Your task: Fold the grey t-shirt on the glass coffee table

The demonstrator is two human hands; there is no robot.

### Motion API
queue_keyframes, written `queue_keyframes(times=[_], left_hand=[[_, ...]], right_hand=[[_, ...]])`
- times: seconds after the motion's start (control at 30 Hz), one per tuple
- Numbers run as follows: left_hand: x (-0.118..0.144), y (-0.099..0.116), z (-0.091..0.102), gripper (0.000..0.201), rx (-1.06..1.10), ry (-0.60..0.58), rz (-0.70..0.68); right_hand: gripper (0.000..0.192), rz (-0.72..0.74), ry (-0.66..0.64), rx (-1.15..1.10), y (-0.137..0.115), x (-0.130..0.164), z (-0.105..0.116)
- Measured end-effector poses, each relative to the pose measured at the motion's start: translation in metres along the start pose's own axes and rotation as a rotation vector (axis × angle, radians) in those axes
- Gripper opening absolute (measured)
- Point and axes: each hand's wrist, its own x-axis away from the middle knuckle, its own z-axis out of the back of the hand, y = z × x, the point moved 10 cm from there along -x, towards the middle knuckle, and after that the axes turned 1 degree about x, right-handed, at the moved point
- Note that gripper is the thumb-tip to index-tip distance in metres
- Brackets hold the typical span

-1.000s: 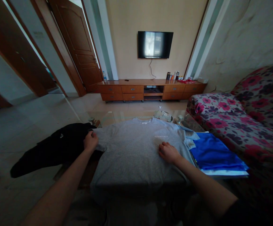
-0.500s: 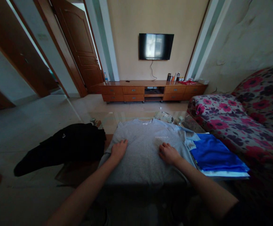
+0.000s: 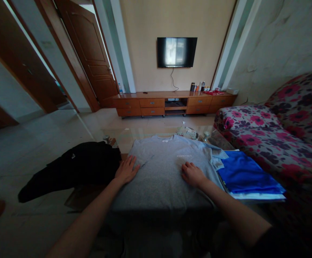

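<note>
A grey T-shirt [image 3: 158, 172] lies spread out, front side up, with its collar away from me and small pale lettering on the chest. My left hand [image 3: 127, 170] rests flat on its left side near the sleeve, fingers spread. On the right chest, below the lettering, my right hand [image 3: 193, 174] lies on the cloth with its fingers a little bent and nothing visibly gripped. The shirt's lower hem falls into shadow near me. Its right sleeve reaches a folded blue garment [image 3: 249, 173], which lies on top of something white.
A black garment [image 3: 75, 168] lies heaped at the left. The glass table [image 3: 126, 133] shows beyond the collar. A floral sofa [image 3: 274, 143] stands at the right. Across the floor is a low wooden cabinet [image 3: 152, 104] with bottles, under a wall television [image 3: 176, 52].
My left hand has slid left toward the shirt's edge, and its fingers have spread out. A crease now shows where it was. My right hand has stayed in place.
</note>
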Motion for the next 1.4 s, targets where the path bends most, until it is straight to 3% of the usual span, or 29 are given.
queue_keyframes(times=[0.13,0.3,0.5,0.63,0.8,1.03,1.4], left_hand=[[0.000,-0.007,-0.007,0.080,0.011,-0.031,0.019],[-0.007,-0.005,0.004,0.076,0.034,-0.088,0.082],[-0.041,0.007,0.032,0.065,-0.006,0.115,0.097],[-0.075,0.014,0.022,0.061,0.004,0.172,0.009],[-0.103,-0.012,-0.005,0.070,0.045,0.097,0.118],[-0.129,-0.019,0.004,0.068,0.045,0.220,0.128],[-0.152,-0.042,-0.013,0.081,0.035,0.161,0.147]], right_hand=[[0.027,-0.003,0.001,0.000,-0.001,0.002,0.002],[0.028,0.007,-0.002,0.010,-0.003,0.002,0.000],[0.028,0.015,0.013,0.035,-0.005,0.000,0.000],[0.028,0.013,-0.001,0.044,-0.005,-0.005,0.001],[0.028,0.015,-0.026,0.039,-0.003,-0.012,-0.002],[0.026,0.045,-0.022,0.061,-0.004,-0.017,-0.003],[0.026,0.066,-0.039,0.051,-0.002,-0.022,-0.001]])
